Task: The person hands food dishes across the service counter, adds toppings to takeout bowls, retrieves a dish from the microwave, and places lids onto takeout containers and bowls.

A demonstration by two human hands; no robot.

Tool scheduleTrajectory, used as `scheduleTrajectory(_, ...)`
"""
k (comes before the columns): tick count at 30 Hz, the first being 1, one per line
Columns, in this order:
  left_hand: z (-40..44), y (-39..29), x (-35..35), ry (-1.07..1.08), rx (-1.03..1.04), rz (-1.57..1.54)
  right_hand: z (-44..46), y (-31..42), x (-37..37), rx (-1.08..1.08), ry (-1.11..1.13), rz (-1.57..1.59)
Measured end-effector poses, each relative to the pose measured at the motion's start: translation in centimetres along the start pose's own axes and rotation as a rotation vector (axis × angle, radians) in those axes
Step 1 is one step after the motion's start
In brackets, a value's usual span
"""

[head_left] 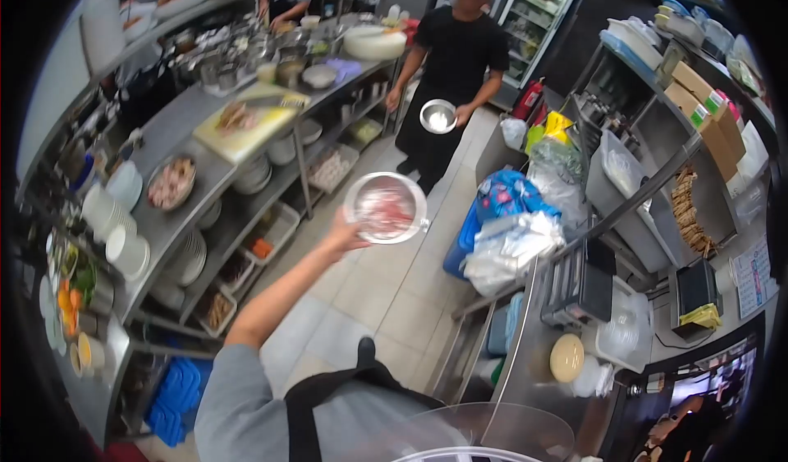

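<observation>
My left hand [343, 234] reaches forward over the floor, fingers wrapped round the near left side of a round metal bowl [354, 195]. Reddish-pink pieces that look like raw meat [387, 212] lie inside it, slightly blurred. My right hand is out of view. Just beyond the bowl stands a co-worker [453, 59] in dark clothes. The co-worker's hand [465, 114] holds a smaller metal bowl [426, 118] with something white in it.
A steel counter [190, 143] on the left bears a cutting board [289, 117] with a knife and food, and a bowl of meat [171, 183]. Plastic bags [513, 252] and a blue bin [461, 244] flank the tiled aisle [394, 294]. A fire extinguisher [529, 98] stands farther back.
</observation>
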State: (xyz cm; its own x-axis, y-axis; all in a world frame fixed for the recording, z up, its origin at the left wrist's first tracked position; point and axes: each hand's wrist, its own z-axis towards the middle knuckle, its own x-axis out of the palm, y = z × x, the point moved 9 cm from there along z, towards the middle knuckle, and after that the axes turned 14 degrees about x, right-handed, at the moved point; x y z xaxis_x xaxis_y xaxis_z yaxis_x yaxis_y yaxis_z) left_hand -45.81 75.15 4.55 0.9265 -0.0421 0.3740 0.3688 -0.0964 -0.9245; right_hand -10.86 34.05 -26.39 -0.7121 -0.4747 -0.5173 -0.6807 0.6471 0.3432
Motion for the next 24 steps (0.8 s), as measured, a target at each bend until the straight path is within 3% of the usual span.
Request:
scheduleTrajectory(2,3.3,-5.0,-6.7,-0.185,0.124,-0.017,4.1,4.5,-2.2,-0.045,0.068,0.071)
scheduleTrajectory(5,7.3,-10.8,-17.3,-0.341,0.257,-0.109,8.7,11.5,-8.0,0.021,0.002,0.033)
scheduleTrajectory(7,9.3,-15.0,-23.8,-0.435,0.351,-0.138,13.2,15.5,-11.3,-0.156,-0.181,0.101)
scheduleTrajectory(10,11.5,-20.5,-34.7,-0.622,0.508,-0.216,15.6,21.5,-14.9,-0.300,-0.033,0.574)
scheduleTrajectory(13,13.2,-24.5,-43.7,-0.884,0.489,-0.177,15.2,24.0,-16.0,-0.107,-0.023,0.702)
scheduleTrajectory(15,16.9,-26.4,-51.2,-0.889,0.464,-0.172,15.7,24.2,-14.4,-0.188,0.031,0.607)
scheduleTrajectory(17,19.2,-27.9,-54.0,-0.922,0.431,-0.168,15.5,22.6,-12.0,0.006,0.042,0.466)
scheduleTrajectory(18,21.3,-26.5,-59.5,-1.060,0.460,-0.246,14.9,22.4,-10.9,0.120,0.050,0.399)
scheduleTrajectory(20,27.3,-27.4,-64.9,-0.544,0.547,0.006,12.9,22.5,-9.0,0.310,0.059,0.309)
scheduleTrajectory(21,29.7,-28.3,-64.1,-0.327,0.589,-0.093,11.5,22.5,-8.0,0.393,0.068,0.282)
scheduleTrajectory(22,30.8,-28.4,-66.5,-0.445,0.552,-0.002,9.7,22.6,-6.9,0.469,0.086,0.274)
scheduleTrajectory(24,36.8,-25.1,-78.1,-0.390,0.569,-0.076,5.3,23.2,-3.9,0.592,0.140,0.301)
